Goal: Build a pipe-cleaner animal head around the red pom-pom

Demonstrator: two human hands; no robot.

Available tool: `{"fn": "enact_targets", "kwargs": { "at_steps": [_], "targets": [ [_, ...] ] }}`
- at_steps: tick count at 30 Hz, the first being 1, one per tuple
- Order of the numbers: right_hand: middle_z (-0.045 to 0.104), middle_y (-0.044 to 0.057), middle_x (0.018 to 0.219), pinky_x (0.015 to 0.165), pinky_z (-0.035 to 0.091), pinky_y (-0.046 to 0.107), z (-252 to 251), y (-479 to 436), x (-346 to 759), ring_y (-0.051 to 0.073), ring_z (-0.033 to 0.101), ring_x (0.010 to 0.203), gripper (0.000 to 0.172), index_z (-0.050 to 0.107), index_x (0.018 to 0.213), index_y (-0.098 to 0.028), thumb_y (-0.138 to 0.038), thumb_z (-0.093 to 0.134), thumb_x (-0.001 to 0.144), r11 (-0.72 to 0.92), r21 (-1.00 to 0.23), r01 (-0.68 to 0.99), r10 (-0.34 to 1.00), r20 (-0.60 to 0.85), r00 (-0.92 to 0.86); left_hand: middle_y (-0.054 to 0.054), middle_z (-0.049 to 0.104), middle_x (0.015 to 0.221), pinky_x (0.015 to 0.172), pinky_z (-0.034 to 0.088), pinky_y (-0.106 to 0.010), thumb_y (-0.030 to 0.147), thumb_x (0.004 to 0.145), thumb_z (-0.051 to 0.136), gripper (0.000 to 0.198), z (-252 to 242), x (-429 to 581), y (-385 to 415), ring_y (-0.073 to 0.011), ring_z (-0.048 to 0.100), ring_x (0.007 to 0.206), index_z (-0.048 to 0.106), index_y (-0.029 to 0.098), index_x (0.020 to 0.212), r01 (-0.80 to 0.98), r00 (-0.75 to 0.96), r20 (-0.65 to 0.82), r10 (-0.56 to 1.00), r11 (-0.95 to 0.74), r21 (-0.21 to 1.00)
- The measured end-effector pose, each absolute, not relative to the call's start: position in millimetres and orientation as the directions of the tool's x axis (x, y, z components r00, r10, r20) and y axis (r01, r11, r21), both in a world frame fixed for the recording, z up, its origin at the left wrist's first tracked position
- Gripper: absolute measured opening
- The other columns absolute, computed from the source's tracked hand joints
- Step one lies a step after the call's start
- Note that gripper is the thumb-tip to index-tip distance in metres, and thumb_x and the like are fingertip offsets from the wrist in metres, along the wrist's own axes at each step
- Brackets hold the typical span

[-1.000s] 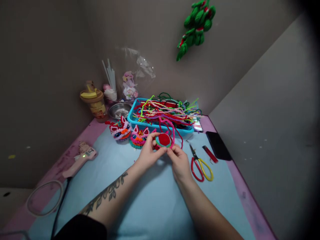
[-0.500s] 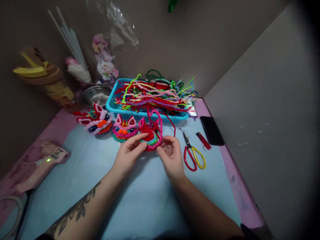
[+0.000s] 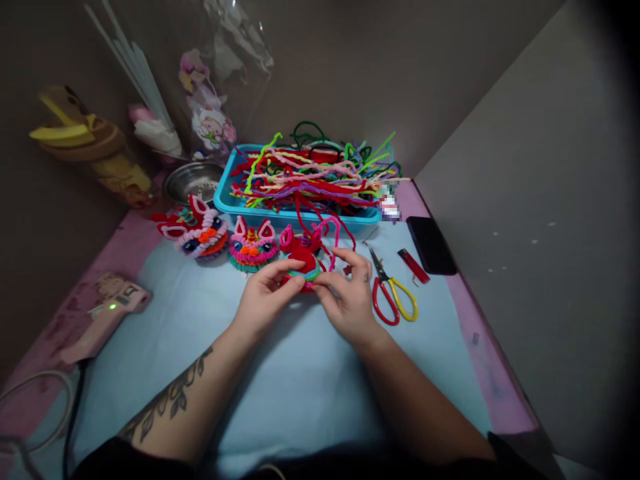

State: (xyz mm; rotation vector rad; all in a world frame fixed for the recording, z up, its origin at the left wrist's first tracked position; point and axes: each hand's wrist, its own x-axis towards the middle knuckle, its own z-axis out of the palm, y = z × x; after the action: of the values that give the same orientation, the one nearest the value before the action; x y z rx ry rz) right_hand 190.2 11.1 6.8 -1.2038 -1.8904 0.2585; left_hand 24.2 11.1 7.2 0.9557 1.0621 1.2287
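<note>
Between both hands, near the front of the blue tray, is a red fuzzy piece (image 3: 303, 261) with a green and blue band. My left hand (image 3: 267, 291) pinches its left edge between thumb and fingers. My right hand (image 3: 350, 293) holds the lower right edge, its thumb and a finger together and its upper finger raised. A pink fuzzy strand (image 3: 336, 230) loops up beside the right fingers. Two finished-looking animal heads, one pink and red (image 3: 253, 248) and one larger (image 3: 200, 233), sit left of the piece. A red part with ears stands just behind it.
A blue tray (image 3: 235, 208) full of coloured fuzzy stems stands behind. Scissors (image 3: 387, 291), a red tool (image 3: 413, 266) and a black phone (image 3: 431, 245) lie at right. A pink corded device (image 3: 107, 317), metal bowl (image 3: 187, 187) and cup (image 3: 107, 157) are at left.
My right hand has turned, its upper finger lifted, with its fingertips now against the piece. The pink loop has dropped and swung right. The view has shifted slightly.
</note>
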Motion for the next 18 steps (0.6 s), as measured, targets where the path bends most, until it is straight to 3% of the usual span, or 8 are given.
{"fn": "enact_targets", "kwargs": {
  "at_steps": [11, 18],
  "targets": [
    [0.049, 0.007, 0.108, 0.087, 0.046, 0.043, 7.0, 5.1, 181.1, 0.024, 0.053, 0.103, 0.006, 0.065, 0.076, -0.021, -0.018, 0.063, 0.080, 0.500, -0.588, 0.636, 0.761, 0.649, 0.002, -0.003, 0.072, 0.083, 0.069, 0.051, -0.026, 0.028, 0.067, 0.079, 0.028, 3.2, 25.1, 8.8, -0.0140, 0.066, 0.071, 0.071, 0.018, 0.091, -0.274, 0.021, -0.140, 0.990, 0.140, 0.951],
    [0.050, 0.008, 0.108, 0.088, 0.046, 0.042, 4.5, 7.4, 182.1, 0.023, 0.053, 0.104, 0.005, 0.066, 0.080, -0.021, -0.018, 0.063, 0.082, 0.520, -0.604, 0.604, 0.774, 0.632, -0.033, -0.003, 0.070, 0.090, 0.072, 0.052, -0.025, 0.024, 0.062, 0.082, 0.032, 6.6, 26.4, 10.6, -0.0146, 0.066, 0.080, 0.067, 0.019, 0.090, -0.288, 0.028, -0.063, 0.998, 0.069, 0.955]
  ]
}}
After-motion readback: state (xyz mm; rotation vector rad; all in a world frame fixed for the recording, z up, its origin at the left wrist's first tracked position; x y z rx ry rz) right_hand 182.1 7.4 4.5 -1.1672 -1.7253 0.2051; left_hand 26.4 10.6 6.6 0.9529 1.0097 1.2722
